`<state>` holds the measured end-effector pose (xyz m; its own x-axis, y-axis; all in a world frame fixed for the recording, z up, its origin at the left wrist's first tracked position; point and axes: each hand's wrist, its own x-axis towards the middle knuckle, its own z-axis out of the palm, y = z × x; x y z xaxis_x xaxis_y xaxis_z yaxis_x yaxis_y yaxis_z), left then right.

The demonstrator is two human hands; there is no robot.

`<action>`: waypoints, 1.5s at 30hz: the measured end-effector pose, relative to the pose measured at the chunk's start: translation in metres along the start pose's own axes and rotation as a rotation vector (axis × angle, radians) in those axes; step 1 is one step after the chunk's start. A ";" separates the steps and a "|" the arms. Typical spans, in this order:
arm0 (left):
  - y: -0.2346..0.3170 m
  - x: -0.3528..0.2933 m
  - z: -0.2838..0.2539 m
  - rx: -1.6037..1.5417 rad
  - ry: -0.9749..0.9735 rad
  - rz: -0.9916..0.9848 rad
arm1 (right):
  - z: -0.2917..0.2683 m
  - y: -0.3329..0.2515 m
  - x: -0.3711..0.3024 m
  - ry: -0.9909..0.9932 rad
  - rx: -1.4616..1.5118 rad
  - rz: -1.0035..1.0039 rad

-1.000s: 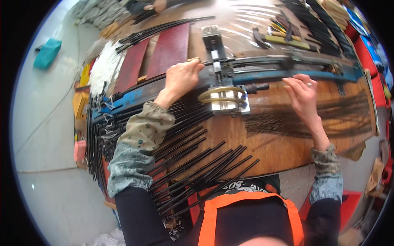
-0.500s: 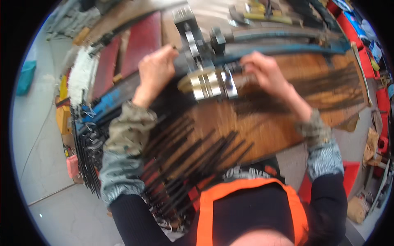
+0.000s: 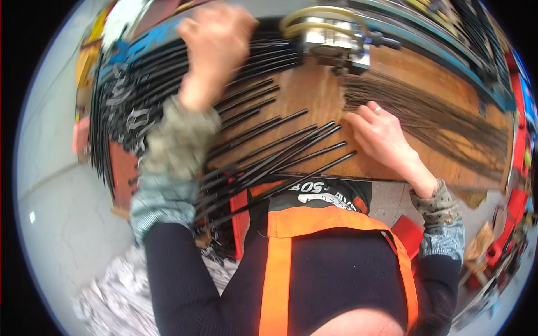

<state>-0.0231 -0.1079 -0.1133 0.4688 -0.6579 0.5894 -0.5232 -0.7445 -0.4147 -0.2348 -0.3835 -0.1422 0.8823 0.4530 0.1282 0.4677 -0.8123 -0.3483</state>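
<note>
My left hand is over the left part of the bench, above a row of long black rods. Motion smears its fingers, so what it holds, if anything, cannot be made out. My right hand, with a ring on one finger, is low over the wooden table by the left ends of a bundle of thin brown wires. Its fingers are bent and drawn together; whatever is between them is hidden. Between the hands and farther back stands a silvery metal clamping fixture with a yellowish hose looping around it.
More black rods lie fanned toward me, some reaching past the front edge of the wooden tabletop. A blue rail runs along the back right. Red bins stand below the table at right. Grey-white cloth lies at lower left.
The view has shifted, bringing the fixture higher in the picture. My right hand has left the fixture's side and come nearer, down to the wires' ends. My left hand remains raised at the left, blurred.
</note>
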 end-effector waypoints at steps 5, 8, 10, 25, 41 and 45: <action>0.114 -0.132 -0.148 -0.514 -0.613 -0.411 | -0.010 -0.010 0.018 -0.115 0.159 0.064; 0.139 -0.141 -0.143 -0.514 -0.524 -0.569 | 0.010 0.027 0.008 -0.109 0.391 0.086; 0.147 -0.142 -0.138 -0.507 -0.500 -0.608 | 0.012 0.025 0.013 -0.200 0.501 0.165; 0.117 -0.101 -0.159 -0.801 -0.649 -0.329 | 0.006 0.021 -0.010 -0.007 0.580 0.113; 0.087 0.120 -0.115 -0.760 -0.259 0.369 | -0.073 0.125 -0.079 0.807 -0.037 0.375; 0.120 0.153 -0.099 -0.719 -0.220 0.570 | -0.089 0.180 -0.102 0.584 -0.154 0.470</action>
<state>-0.0843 -0.2871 -0.0043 0.0924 -0.9626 0.2547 -0.9942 -0.1031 -0.0292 -0.2359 -0.6085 -0.1349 0.8553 -0.1856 0.4838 0.0011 -0.9330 -0.3598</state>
